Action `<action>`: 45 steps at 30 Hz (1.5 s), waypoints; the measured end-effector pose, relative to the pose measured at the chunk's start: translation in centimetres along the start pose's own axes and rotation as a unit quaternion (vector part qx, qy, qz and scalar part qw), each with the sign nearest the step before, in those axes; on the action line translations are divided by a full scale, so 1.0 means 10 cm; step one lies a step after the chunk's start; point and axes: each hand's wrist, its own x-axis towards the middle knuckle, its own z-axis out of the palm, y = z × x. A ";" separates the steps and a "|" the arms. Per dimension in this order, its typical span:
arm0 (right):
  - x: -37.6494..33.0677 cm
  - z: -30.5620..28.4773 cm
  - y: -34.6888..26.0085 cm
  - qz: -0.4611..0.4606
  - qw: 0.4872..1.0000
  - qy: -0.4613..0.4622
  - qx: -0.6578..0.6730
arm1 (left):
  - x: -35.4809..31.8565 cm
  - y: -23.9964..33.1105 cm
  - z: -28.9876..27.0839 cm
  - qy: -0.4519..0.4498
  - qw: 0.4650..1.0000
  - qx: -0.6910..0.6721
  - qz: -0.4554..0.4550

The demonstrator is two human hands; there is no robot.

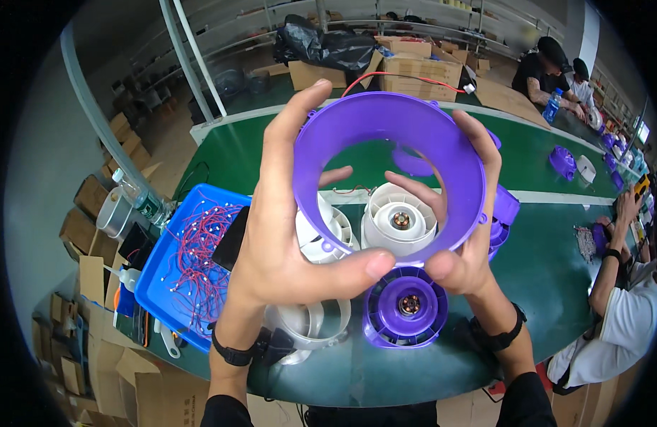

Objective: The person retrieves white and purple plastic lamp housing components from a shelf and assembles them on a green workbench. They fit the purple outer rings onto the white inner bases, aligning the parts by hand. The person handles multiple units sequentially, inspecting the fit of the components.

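While in grip (271,245), purple ring (385,117)

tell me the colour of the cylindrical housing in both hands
The cylindrical housing is purple, clearest in the head view.

Plain purple plastic ring (379,117); round white plastic housing (382,222); round purple plastic housing (409,326), centre (409,305) copper-coloured from where I stand; blue rectangular plastic tray (156,288); thin reddish wires (204,249), white-tipped; dark green tabletop (442,377)
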 end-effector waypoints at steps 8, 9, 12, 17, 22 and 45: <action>0.02 -0.05 -0.01 -0.003 1.000 0.002 -0.016 | 0.00 -0.04 0.13 0.041 0.999 0.016 -0.004; 0.02 -0.04 0.03 -0.021 0.999 0.007 -0.029 | -0.01 -0.03 0.13 0.050 0.998 0.025 -0.004; 0.02 -0.07 0.13 -0.098 0.992 -0.014 -0.073 | -0.04 0.02 0.10 0.035 0.999 0.022 -0.015; 0.00 -0.11 0.15 -0.156 0.979 -0.041 -0.124 | -0.03 0.01 0.13 0.007 1.000 -0.017 -0.021; 0.01 -0.13 0.12 -0.125 0.984 -0.060 -0.114 | -0.01 0.06 0.06 0.012 0.999 0.025 -0.022; 0.07 -0.31 0.00 -0.147 0.962 -0.105 -0.206 | 0.01 -0.02 -0.04 0.026 0.996 0.073 0.052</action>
